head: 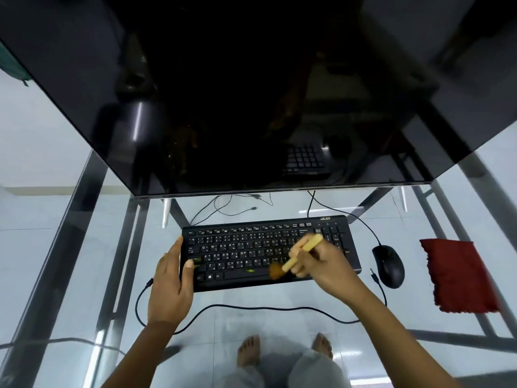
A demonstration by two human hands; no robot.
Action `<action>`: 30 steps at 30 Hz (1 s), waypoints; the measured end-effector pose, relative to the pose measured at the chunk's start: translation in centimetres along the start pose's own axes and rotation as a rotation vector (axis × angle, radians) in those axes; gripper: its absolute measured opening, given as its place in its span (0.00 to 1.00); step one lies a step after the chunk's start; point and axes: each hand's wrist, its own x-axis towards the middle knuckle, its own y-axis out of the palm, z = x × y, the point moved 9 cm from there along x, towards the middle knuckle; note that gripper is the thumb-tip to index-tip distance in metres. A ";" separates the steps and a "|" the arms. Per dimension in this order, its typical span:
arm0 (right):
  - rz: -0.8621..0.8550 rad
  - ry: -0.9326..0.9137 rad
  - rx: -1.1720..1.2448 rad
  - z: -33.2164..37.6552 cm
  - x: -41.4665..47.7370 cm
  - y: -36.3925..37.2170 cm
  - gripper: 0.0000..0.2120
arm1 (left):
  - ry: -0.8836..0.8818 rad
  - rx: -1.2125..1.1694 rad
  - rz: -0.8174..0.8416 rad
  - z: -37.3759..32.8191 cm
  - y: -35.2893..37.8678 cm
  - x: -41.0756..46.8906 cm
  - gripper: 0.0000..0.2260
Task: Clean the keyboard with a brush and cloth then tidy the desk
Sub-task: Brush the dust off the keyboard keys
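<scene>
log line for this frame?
phase: brushing | right hand: holds brush, bristles on keyboard bottom row | left hand: presses keyboard left end | cloth: untouched, right of mouse

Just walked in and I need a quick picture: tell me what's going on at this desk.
A person at a glass desk is cleaning a black keyboard. The right hand holds a wooden-handled brush, bristles down on the bottom rows beside the space bar. The left hand rests against the keyboard's left end, thumb on the keys. A red cloth lies untouched at the right, past the mouse.
</scene>
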 end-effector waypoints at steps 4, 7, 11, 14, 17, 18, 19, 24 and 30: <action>-0.266 -0.073 -0.132 0.1 0.1 -2.8 0.05 | 0.019 0.068 0.007 -0.1 0.3 0.2 0.26; -0.178 -0.072 0.028 0.5 0.8 -2.2 0.03 | 0.096 0.204 -0.001 -1.8 0.8 0.6 0.27; -0.187 -0.097 -0.076 0.9 2.0 -2.2 0.05 | 0.213 0.265 0.088 -6.0 3.3 1.7 0.26; -0.282 -0.049 0.107 0.8 2.4 -3.9 0.04 | 0.299 0.312 0.203 -8.8 6.3 2.8 0.27; 0.007 0.032 0.095 0.1 2.7 -1.2 0.05 | 0.367 0.370 0.321 -10.4 9.4 2.9 0.28; -0.052 0.041 0.043 -0.5 2.7 -1.9 0.05 | 0.380 0.378 0.351 -10.9 10.2 2.8 0.29; -0.210 0.026 -0.020 -0.7 2.5 -3.6 0.05 | 0.389 0.382 0.378 -11.5 10.9 2.7 0.30; -0.138 0.051 0.171 -2.1 2.1 -4.6 0.05 | 0.410 0.460 0.487 -13.0 13.7 2.1 0.35; -0.383 0.035 0.171 -2.5 1.9 -10.3 0.05 | 0.426 0.510 0.576 -14.2 16.0 1.2 0.48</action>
